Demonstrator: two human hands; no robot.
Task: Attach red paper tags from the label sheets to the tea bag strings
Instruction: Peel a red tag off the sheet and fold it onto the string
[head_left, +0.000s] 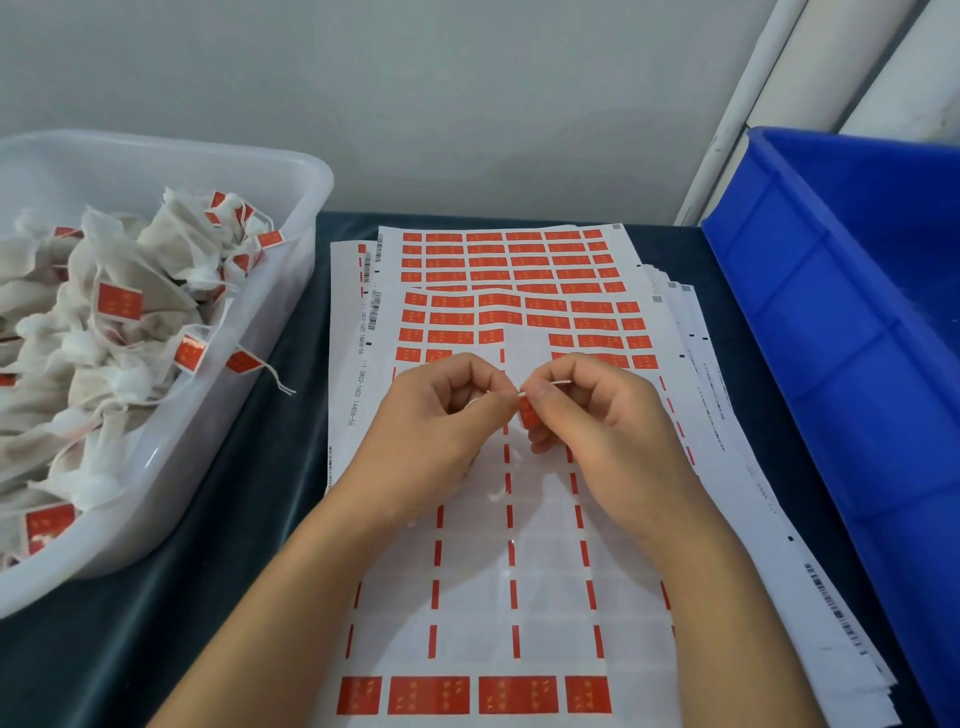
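A: Wide look first. Dark surface (249, 509), pale wall behind it, and a white pipe (737, 109) running up the far right corner.

B: And it's a busy one. On the left, a translucent white tub (291, 244) heaped with tea bags (104, 322), many already carrying red tags. One tag hangs over the tub's near rim with its string trailing onto the surface.

A: Over on the right edge, a big blue crate (841, 322). Can't see into it from here.

B: Centre stage, the label sheets (519, 571), a fanned stack running from near to far. The top sheet is mostly stripped, only thin red dashes between blank cells, a row of red labels at its near end and a few rows left at the far end. A fuller sheet peeks out beyond it.

A: Now the hands. Both hover over the middle of that top sheet, forearms coming in from the near edge.

B: Left hand (441, 415), fingers curled in, thumb and fingertips pinching the string (501, 393), a thin white line stretched across to the other hand.

A: Right hand (597, 421), thumb and forefinger clamped on a small red tag (527, 413), right where the string meets it. The string's end pokes out past the knuckles to the right.

B: Whether the tag is stuck to the string, I can't tell. A wisp of white shows below the left hand, too blurred to name.
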